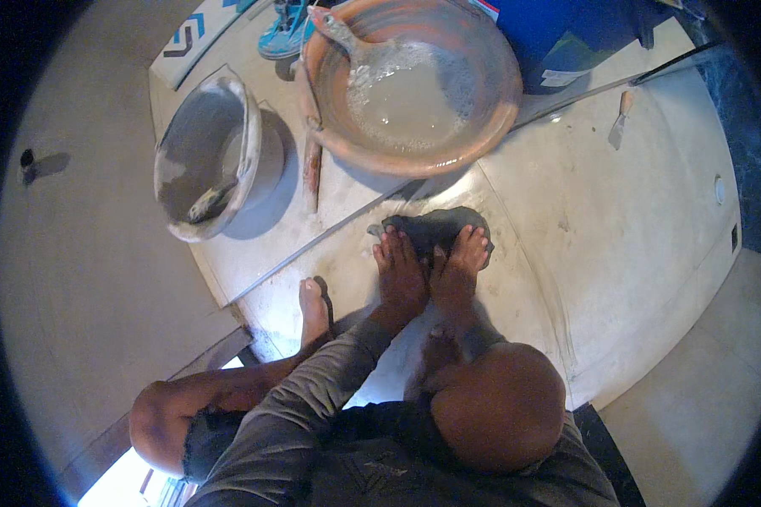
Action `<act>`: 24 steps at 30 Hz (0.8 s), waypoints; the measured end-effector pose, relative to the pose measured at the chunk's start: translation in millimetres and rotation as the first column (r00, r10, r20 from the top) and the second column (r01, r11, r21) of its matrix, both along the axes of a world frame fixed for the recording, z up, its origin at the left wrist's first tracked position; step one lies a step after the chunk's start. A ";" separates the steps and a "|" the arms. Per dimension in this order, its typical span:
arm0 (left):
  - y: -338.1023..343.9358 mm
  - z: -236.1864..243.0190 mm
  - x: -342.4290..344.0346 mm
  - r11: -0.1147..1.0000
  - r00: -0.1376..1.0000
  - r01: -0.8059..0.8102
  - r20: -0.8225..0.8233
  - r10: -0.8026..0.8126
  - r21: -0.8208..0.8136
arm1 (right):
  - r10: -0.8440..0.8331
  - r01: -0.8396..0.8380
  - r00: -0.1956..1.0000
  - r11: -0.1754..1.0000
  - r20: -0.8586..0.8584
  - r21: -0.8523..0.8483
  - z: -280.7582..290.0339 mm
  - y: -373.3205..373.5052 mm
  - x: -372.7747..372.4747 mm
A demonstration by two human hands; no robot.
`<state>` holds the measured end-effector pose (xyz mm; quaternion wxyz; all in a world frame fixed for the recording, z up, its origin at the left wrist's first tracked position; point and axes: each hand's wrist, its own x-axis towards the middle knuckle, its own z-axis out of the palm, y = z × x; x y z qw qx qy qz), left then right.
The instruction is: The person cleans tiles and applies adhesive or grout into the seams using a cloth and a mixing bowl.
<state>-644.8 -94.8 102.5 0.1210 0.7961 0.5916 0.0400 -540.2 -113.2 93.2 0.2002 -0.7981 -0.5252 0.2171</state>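
Fingers cover part of the dark cloth (435, 223); the basin (372, 160) is cut off above, and the bucket's (271, 169) contents are unclear. The cloth lies beneath the left hand (403, 275) and right hand (458, 272), fingers extended, not curled around it. Pale floor (600, 245) stretches rightward, past the scraper (622, 122).

Your left hand (404, 277) and right hand (457, 272) side by side on a dark rag (435, 223), pale floor (626, 245) beneath, an orange basin (444, 160) of cloudy water (406, 106) ahead, a bucket (269, 162) leftward, a putty knife (621, 122) off right
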 end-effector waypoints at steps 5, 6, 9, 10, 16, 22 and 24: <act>33.4 -19.6 1.2 0.991 0.994 0.089 0.061 -0.096 0.101 | 0.075 -0.074 0.997 0.991 -0.010 0.113 -7.5 26.6 10.5; 39.5 -20.7 1.9 0.990 0.992 0.109 0.059 -0.114 0.089 | 0.109 -0.106 0.994 0.978 -0.004 0.178 -8.3 37.8 14.1; 55.7 -15.0 -1.8 0.988 0.981 0.146 0.125 -0.152 0.055 | 0.117 -0.106 0.993 0.924 -0.010 0.366 -8.9 71.2 20.6; 57.8 -9.5 -6.7 0.987 0.969 0.158 0.187 -0.159 0.020 | 0.128 -0.112 0.992 0.867 0.000 0.486 -9.6 82.3 23.4; 48.8 16.3 -22.1 0.970 0.849 -0.098 0.489 0.199 -0.224 | 0.230 -0.211 0.973 0.924 -0.022 0.319 -18.7 106.7 29.1; 46.5 24.3 -31.3 0.858 0.630 -0.258 0.597 0.497 -0.443 | 0.301 -0.259 0.947 0.922 -0.110 0.289 -25.4 92.6 9.1; 44.0 27.5 -33.8 0.845 0.608 -0.277 0.597 0.523 -0.457 | 0.311 -0.254 0.947 0.878 -0.081 0.405 -23.2 87.7 6.6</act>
